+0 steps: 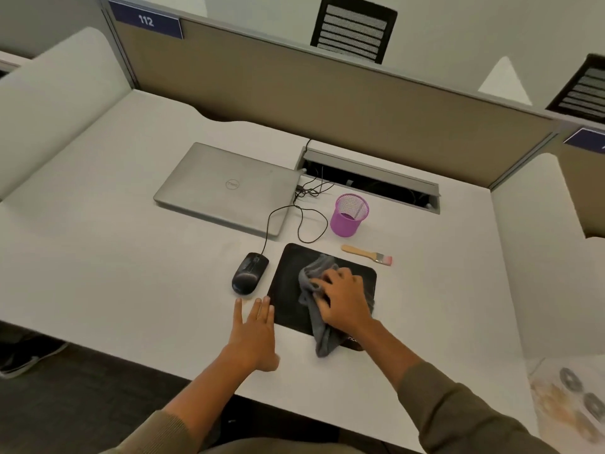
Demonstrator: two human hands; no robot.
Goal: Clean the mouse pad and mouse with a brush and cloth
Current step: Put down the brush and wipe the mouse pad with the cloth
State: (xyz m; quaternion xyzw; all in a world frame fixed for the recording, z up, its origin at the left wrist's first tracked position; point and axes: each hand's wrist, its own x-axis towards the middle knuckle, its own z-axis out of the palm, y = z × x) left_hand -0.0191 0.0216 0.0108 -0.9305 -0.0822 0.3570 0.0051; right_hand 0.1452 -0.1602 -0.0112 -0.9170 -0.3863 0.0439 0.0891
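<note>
Cubicle tabletop [131, 257]: right hand [343, 299] presses the grey cloth [316, 309] onto the mouse pad [288, 283], left hand [253, 332] flat and spread beside it, brush [366, 254] idle behind, mouse [249, 272] apparently still waiting its turn.

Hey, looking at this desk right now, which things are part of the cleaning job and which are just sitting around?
Part of the job:
mouse pad
cloth, pressed on the pad under the right hand
mouse, left of the pad
brush, lying beyond the pad
left hand, flat on the desk

Just lying about:
closed laptop
purple mesh cup
</note>
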